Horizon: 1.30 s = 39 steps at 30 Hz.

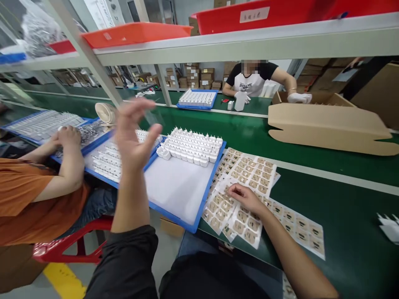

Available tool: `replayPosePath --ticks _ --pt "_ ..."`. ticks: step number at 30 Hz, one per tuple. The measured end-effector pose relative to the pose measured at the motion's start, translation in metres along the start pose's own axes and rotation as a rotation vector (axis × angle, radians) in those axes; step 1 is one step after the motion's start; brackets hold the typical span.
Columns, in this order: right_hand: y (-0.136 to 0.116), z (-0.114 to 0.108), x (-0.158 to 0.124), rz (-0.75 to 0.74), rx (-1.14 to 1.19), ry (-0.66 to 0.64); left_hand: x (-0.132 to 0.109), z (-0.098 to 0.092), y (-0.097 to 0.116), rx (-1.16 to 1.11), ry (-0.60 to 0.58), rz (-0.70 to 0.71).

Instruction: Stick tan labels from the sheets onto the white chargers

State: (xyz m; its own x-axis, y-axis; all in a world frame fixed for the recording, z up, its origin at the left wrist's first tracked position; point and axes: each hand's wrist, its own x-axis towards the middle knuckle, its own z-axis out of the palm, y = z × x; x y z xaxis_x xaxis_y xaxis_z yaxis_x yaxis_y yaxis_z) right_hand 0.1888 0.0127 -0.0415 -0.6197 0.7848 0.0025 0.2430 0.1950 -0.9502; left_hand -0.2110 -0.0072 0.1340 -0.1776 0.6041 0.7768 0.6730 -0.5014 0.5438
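Note:
My left hand (134, 137) is raised above the blue-rimmed trays, its thumb and fingers apart, slightly smeared by motion. Below and right of it, a tray (177, 195) holds rows of white plug-like adapters (190, 145) with pins upward; its near part shows a white lining. My right hand (246, 197) is low over overlapping sticker sheets (252, 172) with tan, rounded-square labels. Its fingers are curled together at the sheets; anything between the fingertips is hidden. Another sticker sheet (299, 226) extends to the right under my forearm.
To the left, a person in an orange top (40, 199) works beside more trays and a small fan (105, 113). Across the green bench, another person handles a white piece (240, 101) beside an open cardboard box (327, 124). A shelf with red bins (137, 34) crosses overhead.

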Motion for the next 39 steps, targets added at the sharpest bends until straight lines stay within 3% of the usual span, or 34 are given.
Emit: replayPosePath --ticks 4,8,11,15,18,21,23,25,28,31,35,39 --pt "0.006 -0.001 0.002 0.028 0.03 0.026 -0.029 0.044 -0.062 0.438 -0.161 -0.256" --pt "0.01 0.0 0.004 0.05 0.065 0.031 -0.066 0.055 -0.109 0.586 -0.27 -0.424" --pt "0.011 0.0 0.005 0.057 0.096 0.041 -0.078 0.053 -0.123 0.638 -0.333 -0.446" --pt "0.01 0.0 0.005 0.07 0.104 0.041 -0.078 0.049 -0.123 0.656 -0.375 -0.418" --pt "0.01 0.0 0.005 0.046 0.099 0.064 -0.077 0.046 -0.113 0.642 -0.355 -0.397" --pt "0.008 -0.001 0.004 0.018 0.131 0.104 -0.077 0.05 -0.088 0.593 -0.279 -0.39" --pt "0.006 -0.001 0.004 0.04 0.195 0.128 -0.077 0.061 -0.06 0.378 -0.199 -0.444" --pt "0.003 -0.002 0.003 0.072 0.312 0.167 -0.079 0.08 -0.026 -0.033 -0.193 -0.551" --pt "-0.005 -0.004 0.001 0.068 0.484 0.251 -0.087 0.119 0.026 -0.534 -0.328 -0.699" --pt "-0.014 -0.008 -0.004 0.04 0.549 0.315 -0.098 0.155 0.06 -0.787 -0.524 -0.857" --pt "-0.027 -0.013 -0.012 -0.03 0.616 0.328 -0.117 0.187 0.073 -0.981 -0.662 -1.046" --pt "-0.034 -0.011 -0.016 -0.074 0.663 0.3 -0.136 0.197 0.067 -1.077 -0.751 -1.034"
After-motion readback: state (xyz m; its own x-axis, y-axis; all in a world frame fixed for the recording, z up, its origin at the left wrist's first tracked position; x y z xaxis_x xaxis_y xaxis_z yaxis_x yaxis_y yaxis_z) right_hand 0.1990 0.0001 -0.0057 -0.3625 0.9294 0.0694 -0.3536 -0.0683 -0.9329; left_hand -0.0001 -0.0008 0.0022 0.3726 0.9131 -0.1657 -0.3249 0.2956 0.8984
